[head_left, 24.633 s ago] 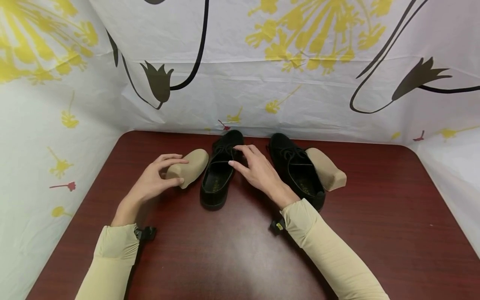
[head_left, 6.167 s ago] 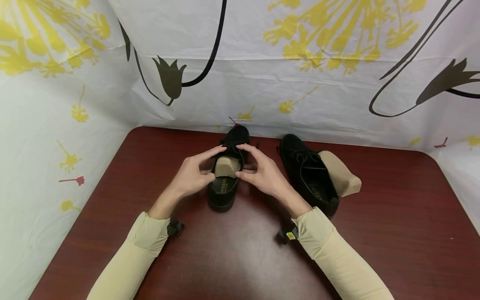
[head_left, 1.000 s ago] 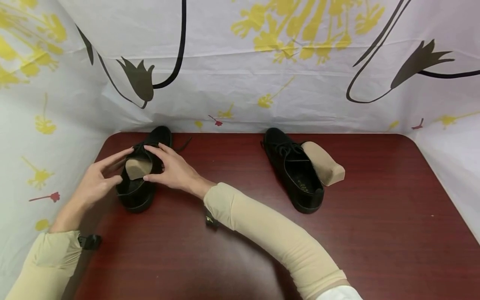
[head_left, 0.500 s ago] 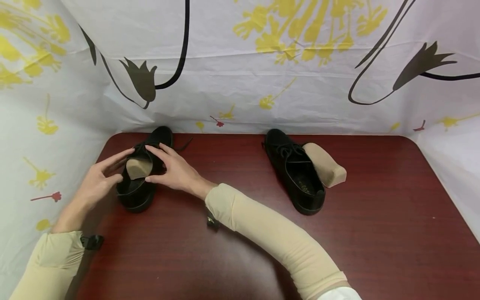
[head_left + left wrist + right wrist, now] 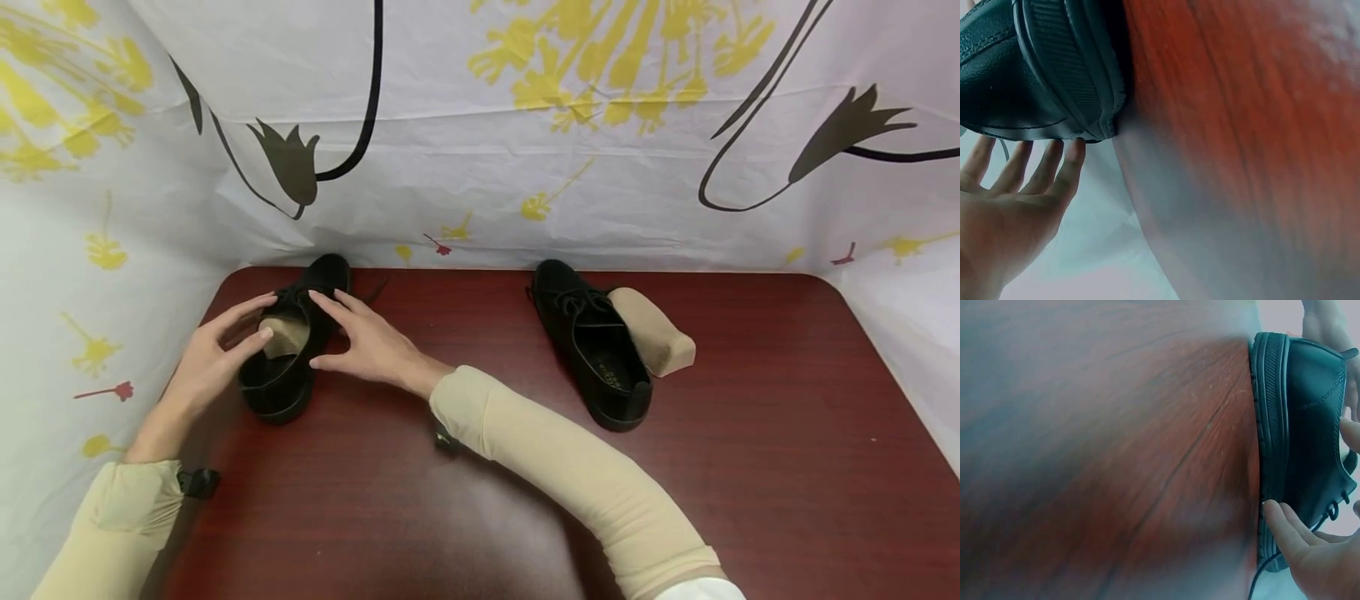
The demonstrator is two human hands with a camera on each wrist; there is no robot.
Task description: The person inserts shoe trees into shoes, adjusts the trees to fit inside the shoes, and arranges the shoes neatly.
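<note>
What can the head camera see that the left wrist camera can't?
Only the head view shows the second black lace-up shoe with a tan foam shoe insert beside it, another tan foam insert tucked inside the black lace-up shoe on the left, the right hand and the flowered white backdrop.

Only the left wrist view shows that shoe's ribbed sole edge up close.

Both show the left hand with straight fingers beside that shoe, and the dark red wooden table.
</note>
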